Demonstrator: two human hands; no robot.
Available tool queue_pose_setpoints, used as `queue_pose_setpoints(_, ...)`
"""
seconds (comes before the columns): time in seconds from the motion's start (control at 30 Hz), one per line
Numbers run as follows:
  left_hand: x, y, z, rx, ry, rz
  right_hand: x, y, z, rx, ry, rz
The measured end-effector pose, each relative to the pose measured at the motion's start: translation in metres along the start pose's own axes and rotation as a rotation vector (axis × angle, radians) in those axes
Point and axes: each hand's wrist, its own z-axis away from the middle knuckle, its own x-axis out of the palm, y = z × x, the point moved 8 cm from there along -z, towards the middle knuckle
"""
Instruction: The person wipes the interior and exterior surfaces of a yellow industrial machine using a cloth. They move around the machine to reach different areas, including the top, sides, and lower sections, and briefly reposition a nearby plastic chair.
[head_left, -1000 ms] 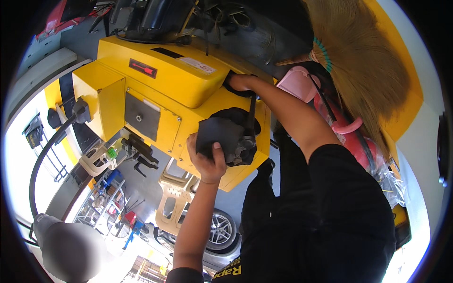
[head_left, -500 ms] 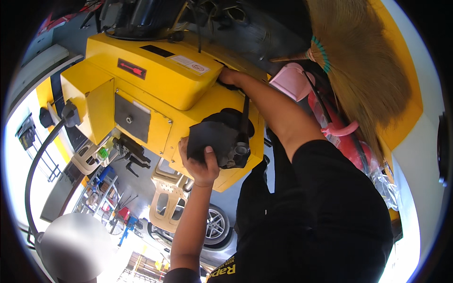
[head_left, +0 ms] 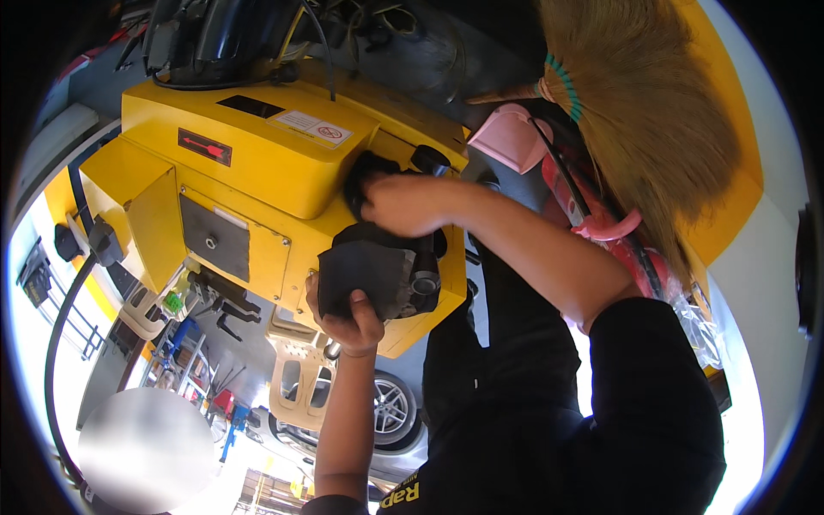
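Has the boxy yellow metal machine (head_left: 292,163) in front, left bare hand (head_left: 350,319) by its near edge, right bare hand (head_left: 408,206) farther in. Has, rightward, a flat pink plastic dustpan (head_left: 512,140) (between machine and fan-shaped tan straw broom (head_left: 657,129)); lower down, a beige plastic chair (head_left: 294,356) left of a round silver-spoked wheel (head_left: 391,408).

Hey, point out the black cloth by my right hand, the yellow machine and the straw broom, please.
Black cloth (head_left: 374,163): head view, on its bunched upper part.
Yellow machine (head_left: 273,173): head view, on its raised housing.
Straw broom (head_left: 648,124): head view, on its spread bristles.
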Motion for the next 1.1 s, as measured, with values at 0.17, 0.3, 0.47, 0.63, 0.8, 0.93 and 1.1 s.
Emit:
queue_pose_setpoints(0.17, 0.006, 0.018, -0.016, 0.063, -0.003, 0.009, -0.013, 0.018, 0.022, 0.029, 0.221, -0.479)
queue_pose_setpoints(0.3, 0.008, 0.029, -0.022, 0.092, -0.055, -0.093, -0.015, 0.064, -0.012, 0.223, 0.285, -0.588)
queue_pose_setpoints(0.47, 0.011, 0.036, -0.032, 0.073, -0.123, -0.136, -0.001, 0.137, -0.110, 0.146, 0.367, -0.510)
queue_pose_setpoints(0.63, 0.017, 0.043, -0.038, 0.103, -0.212, -0.166, -0.027, 0.195, -0.167, 0.232, 0.240, -0.140)
queue_pose_setpoints(0.8, 0.012, 0.039, -0.025, 0.223, -0.072, -0.164, -0.068, 0.198, -0.194, 0.177, 0.638, -0.135)
queue_pose_setpoints(0.93, 0.017, 0.043, -0.041, 0.072, -0.161, -0.129, -0.058, 0.193, -0.201, -0.130, 0.724, 0.199)
queue_pose_setpoints(1.1, 0.009, 0.033, -0.030, 0.062, -0.147, -0.166, -0.039, 0.236, -0.159, -0.062, 0.432, 0.274)
